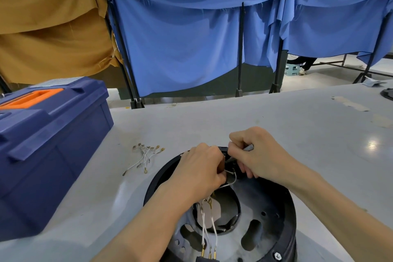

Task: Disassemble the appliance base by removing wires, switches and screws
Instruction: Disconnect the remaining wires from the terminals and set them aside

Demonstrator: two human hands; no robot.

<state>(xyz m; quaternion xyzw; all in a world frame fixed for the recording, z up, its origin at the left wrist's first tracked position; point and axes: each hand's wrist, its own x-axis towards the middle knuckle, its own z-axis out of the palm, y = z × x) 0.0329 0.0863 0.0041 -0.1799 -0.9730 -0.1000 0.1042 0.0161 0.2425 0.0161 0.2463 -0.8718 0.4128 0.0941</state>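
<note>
OK, both hands sit curled over the far rim of the black appliance base (276, 229), which rests on the grey desk (276, 117). Left hand (200, 173) fingers pinch a white wire (234, 178). Right hand (257, 153) grips a grey tool (248, 147), mostly hidden, type unclear. Loose wires (146, 154) lie left of the base, with a blue toolbox (53, 144) further left. Blue cloth (180, 49) hangs beyond. The base's near edge is cut off.

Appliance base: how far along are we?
Done: a bunch of loose wires lies on the table. In hand: left hand pinches a grey wire at the far rim of the base, right hand grips a tool. Left: white wires inside the base and a screw in its near rim.
</note>
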